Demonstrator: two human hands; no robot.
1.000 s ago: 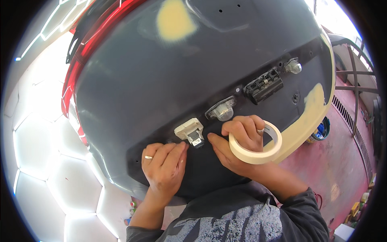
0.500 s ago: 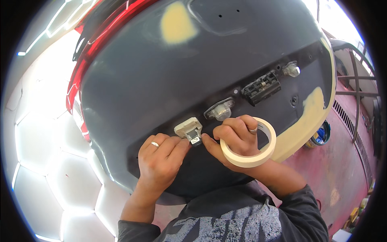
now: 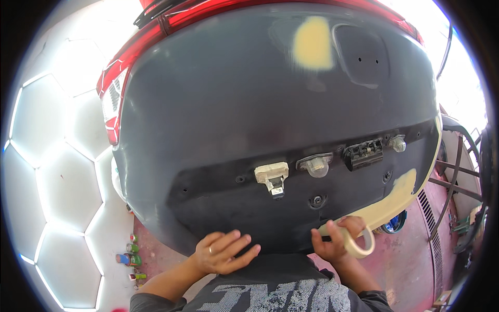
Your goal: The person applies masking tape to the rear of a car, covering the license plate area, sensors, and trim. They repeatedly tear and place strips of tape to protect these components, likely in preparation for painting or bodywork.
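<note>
A grey-primed car tailgate (image 3: 234, 104) fills the middle of the view. On its recessed strip sits a small part covered with cream masking tape (image 3: 271, 170), its dark lower end showing a pale label. My left hand (image 3: 226, 253) hovers below and left of that part, fingers spread, holding nothing. Lower right of it, my right hand (image 3: 331, 243) carries a roll of masking tape (image 3: 368, 244) hooked on its bent fingers. Both hands are near the tailgate's lower edge, close to my shirt. To the right of the taped part is a clear lamp (image 3: 316, 166).
A black handle unit (image 3: 364, 154) and a second lamp (image 3: 398, 144) project further right. Yellowish filler (image 3: 313, 44) marks the upper panel. A bucket (image 3: 393, 223) and a metal frame (image 3: 457, 171) stand at right; several cans (image 3: 133, 259) stand on the left floor.
Both hands have left the taped part and dropped toward my body. The left hand has opened; the tape roll stays with the right. The view has shifted and levelled, showing more of the tailgate.
</note>
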